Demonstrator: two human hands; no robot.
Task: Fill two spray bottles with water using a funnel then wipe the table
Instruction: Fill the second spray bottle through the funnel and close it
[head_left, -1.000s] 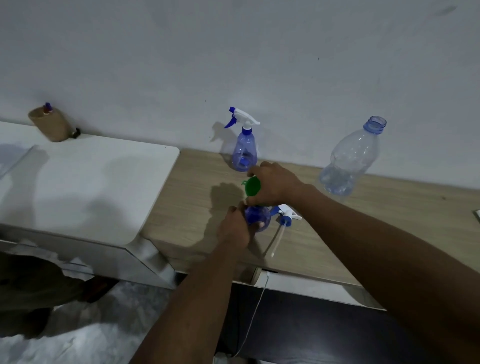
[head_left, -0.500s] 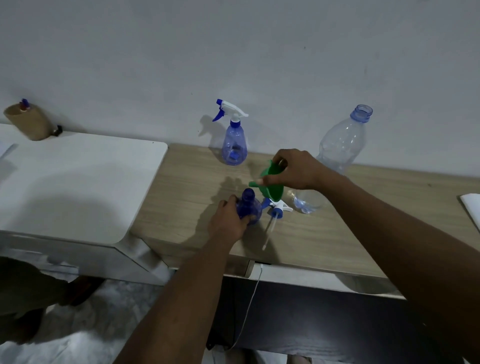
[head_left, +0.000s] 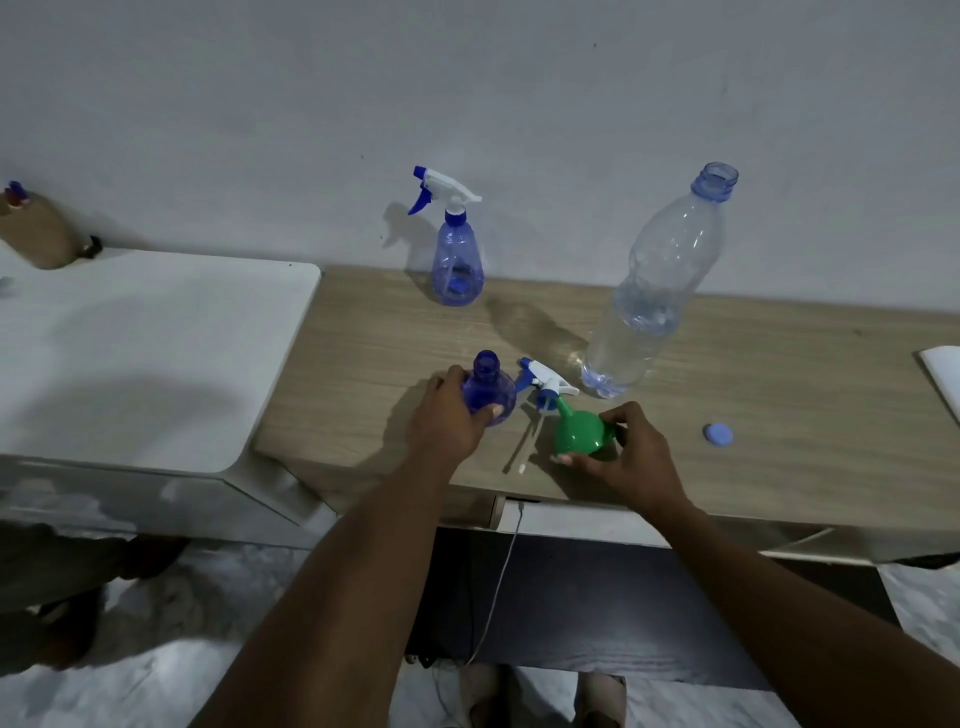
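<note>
A plain pale wall, marked with a few small dark specks, runs across the whole back of the scene. Against it stands a light wood-grain counter, and just beside it on the left a white cabinet top with rounded corners, its front edge scuffed. Beneath the counter a dark panel shows, with a thin white cable hanging before it. The floor is pale and mottled. The light is dim and bluish, casting soft shadows.

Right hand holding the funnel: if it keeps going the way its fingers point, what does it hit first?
Probably the detached spray head: the right hand points up-left with the green funnel, whose spout nearly touches it. Depth is unclear.
</note>
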